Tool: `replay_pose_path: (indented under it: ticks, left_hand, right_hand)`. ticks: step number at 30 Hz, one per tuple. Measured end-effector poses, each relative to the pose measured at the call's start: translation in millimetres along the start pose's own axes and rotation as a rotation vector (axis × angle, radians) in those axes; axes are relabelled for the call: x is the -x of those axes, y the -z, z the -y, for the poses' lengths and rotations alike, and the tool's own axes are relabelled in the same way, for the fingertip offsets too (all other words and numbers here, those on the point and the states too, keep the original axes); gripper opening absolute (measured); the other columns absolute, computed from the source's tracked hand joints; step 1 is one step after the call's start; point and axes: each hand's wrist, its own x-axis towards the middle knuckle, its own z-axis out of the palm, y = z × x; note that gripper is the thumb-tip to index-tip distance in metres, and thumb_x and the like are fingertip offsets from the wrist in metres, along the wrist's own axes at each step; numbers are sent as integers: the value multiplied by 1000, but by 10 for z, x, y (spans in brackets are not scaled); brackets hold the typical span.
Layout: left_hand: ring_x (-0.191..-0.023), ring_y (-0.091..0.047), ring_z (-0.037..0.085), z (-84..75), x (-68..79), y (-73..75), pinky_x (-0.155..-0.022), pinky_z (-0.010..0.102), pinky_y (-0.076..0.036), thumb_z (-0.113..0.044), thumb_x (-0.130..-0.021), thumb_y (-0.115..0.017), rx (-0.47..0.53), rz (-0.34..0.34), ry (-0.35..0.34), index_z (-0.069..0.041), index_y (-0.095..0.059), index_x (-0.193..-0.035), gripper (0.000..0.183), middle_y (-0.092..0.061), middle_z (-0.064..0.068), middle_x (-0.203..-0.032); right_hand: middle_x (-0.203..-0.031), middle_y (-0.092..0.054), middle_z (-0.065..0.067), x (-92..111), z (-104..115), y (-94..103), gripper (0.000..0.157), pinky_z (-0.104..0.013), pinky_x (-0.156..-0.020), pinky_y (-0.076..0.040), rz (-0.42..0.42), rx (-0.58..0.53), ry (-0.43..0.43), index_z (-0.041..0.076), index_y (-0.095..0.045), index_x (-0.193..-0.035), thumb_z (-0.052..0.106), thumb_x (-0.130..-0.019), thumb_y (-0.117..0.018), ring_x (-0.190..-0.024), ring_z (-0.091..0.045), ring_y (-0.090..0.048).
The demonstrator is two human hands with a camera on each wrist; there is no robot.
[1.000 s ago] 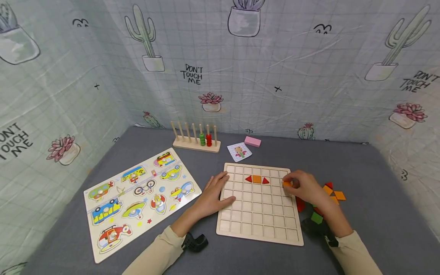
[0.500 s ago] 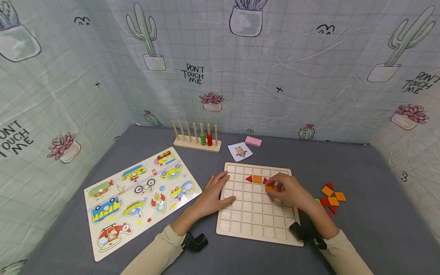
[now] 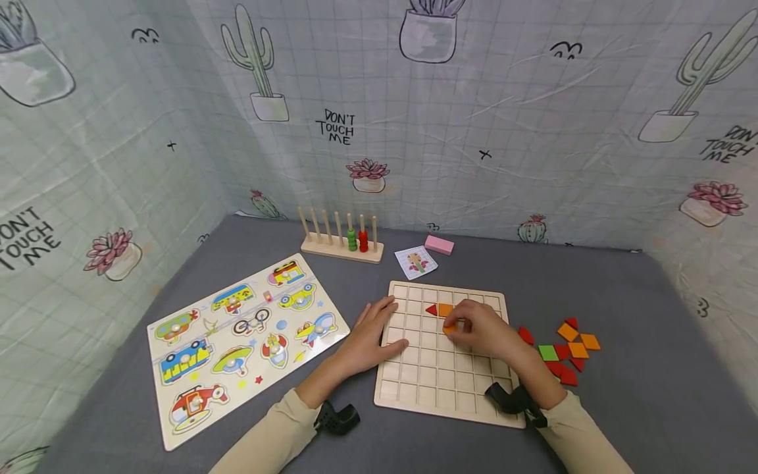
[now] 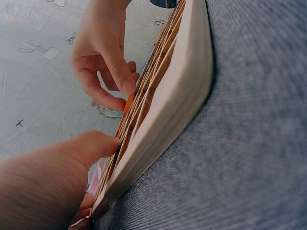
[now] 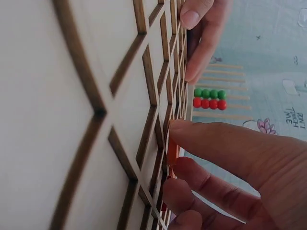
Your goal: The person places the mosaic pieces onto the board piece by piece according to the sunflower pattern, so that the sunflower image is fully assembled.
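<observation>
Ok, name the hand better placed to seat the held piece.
The right hand, probably: it pinches the orange piece close to the laid orange square, while the left hand rests on the board.

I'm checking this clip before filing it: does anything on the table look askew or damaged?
No damage shows. The picture puzzle sits noticeably slanted left of the grid board, and the loose tiles on its right lie jumbled.

Soft, even light in the head view, pale streaks along creases in the patterned sheet [image 3: 509,138]; wide-angle stretch leans its outer drawings [image 3: 669,125]. Wrist views duller, the sheet hazy behind my right fingers [image 5: 201,178]; nearest tabletop [image 4: 264,134] soft in the left, nearest stretch of grid board [image 5: 38,105] blurred in the right.
</observation>
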Motion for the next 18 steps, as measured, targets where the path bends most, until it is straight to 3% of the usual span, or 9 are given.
replay_pose_path:
  ticks: [18]
  left_hand:
    - [-146, -23, 30, 10, 1, -13, -121, 49, -8, -35, -91, -66, -8, -6, 2, 0, -37, -148, 73, -28, 15, -157]
  right_hand:
    - [-88, -64, -2, -73, 17, -39, 8, -23, -58, -41, -8, -5, -74, 6, -75, -91, 5, -82, -76, -68, -12, -45]
